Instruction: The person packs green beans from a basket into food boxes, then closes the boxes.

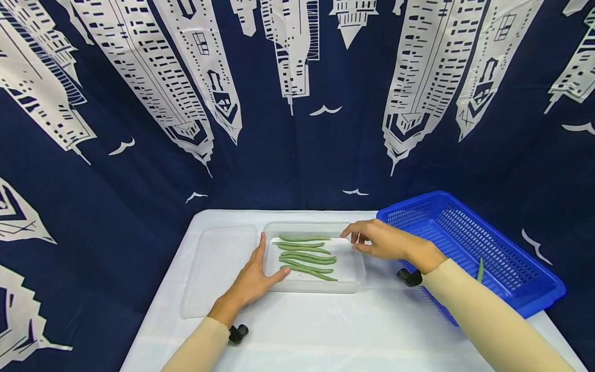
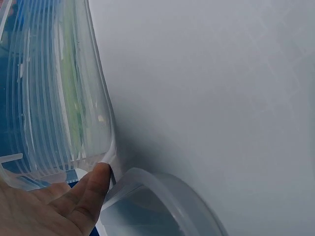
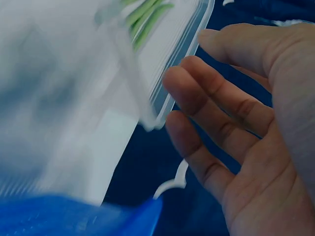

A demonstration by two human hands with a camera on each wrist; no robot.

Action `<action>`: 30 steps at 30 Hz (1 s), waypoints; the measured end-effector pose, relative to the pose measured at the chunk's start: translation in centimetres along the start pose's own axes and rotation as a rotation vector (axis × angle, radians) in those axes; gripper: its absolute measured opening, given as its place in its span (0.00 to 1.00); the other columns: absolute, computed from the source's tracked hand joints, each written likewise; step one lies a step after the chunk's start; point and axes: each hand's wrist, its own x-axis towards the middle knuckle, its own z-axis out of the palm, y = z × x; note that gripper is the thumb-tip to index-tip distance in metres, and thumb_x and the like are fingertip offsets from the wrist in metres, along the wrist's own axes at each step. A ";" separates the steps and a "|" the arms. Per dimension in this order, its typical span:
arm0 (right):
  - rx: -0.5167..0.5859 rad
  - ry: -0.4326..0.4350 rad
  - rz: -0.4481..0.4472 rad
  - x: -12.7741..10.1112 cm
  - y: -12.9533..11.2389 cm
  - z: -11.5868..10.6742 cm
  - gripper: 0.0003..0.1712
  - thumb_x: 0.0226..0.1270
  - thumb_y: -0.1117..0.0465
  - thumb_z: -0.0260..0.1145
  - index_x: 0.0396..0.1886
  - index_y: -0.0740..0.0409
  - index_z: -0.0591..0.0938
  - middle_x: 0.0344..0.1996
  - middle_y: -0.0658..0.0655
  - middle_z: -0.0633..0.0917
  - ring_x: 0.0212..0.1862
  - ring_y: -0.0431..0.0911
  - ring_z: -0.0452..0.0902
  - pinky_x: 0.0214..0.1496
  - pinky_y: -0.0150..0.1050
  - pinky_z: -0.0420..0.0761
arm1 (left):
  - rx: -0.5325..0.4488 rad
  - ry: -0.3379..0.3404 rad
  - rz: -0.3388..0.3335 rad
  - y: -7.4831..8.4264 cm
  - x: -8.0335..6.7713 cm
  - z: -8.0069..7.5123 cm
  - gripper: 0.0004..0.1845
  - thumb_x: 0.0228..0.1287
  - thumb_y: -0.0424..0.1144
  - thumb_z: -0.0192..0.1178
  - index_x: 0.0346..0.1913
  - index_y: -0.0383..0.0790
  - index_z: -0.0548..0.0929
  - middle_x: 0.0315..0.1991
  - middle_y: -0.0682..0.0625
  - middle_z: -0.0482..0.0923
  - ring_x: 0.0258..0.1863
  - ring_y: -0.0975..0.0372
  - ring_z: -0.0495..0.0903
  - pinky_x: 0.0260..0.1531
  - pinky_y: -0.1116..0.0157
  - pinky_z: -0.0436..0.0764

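Observation:
A clear plastic container (image 1: 358,271) sits mid-table and holds several green beans (image 1: 307,256). My left hand (image 1: 253,279) lies flat against its left side, thumb by the near corner; the left wrist view shows a fingertip (image 2: 101,174) touching the container's wall (image 2: 98,113). My right hand (image 1: 378,240) hovers at the container's far right corner with fingers loosely bent, holding nothing. The right wrist view shows those fingers (image 3: 211,98) just beside the rim (image 3: 170,98), with beans (image 3: 145,14) inside.
A clear lid (image 1: 216,268) lies on the white table (image 1: 325,330) left of the container. A blue basket (image 1: 469,248) stands at the right with one green bean (image 1: 480,269) in it. A dark blue cloth with white buildings (image 1: 297,103) hangs behind.

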 end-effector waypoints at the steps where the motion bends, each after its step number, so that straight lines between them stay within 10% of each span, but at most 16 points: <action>1: -0.002 0.012 0.011 -0.5 0.2 -0.2 0.21 0.81 0.71 0.74 0.68 0.55 0.91 0.48 0.53 0.95 0.47 0.42 0.91 0.54 0.50 0.95 | -0.002 0.002 -0.001 0.0 0.0 0.0 0.72 0.71 0.74 0.75 0.99 0.60 0.35 0.99 0.41 0.48 0.95 0.37 0.58 0.91 0.31 0.64; 19: -0.092 0.271 0.216 -8.8 6.9 -2.4 0.22 0.80 0.66 0.80 0.69 0.55 0.91 0.48 0.55 0.91 0.43 0.38 0.82 0.41 0.34 0.86 | -0.020 0.014 0.000 -0.1 0.0 0.1 0.72 0.71 0.73 0.76 0.99 0.59 0.35 0.99 0.40 0.48 0.95 0.37 0.57 0.91 0.31 0.64; 30: -0.054 0.102 0.426 -12.8 12.0 -1.3 0.37 0.74 0.56 0.86 0.74 0.69 0.82 0.50 0.70 0.89 0.44 0.49 0.87 0.47 0.47 0.88 | -0.030 0.017 0.002 -0.5 0.2 0.2 0.71 0.72 0.73 0.75 0.99 0.62 0.35 0.99 0.41 0.47 0.96 0.39 0.56 0.92 0.33 0.63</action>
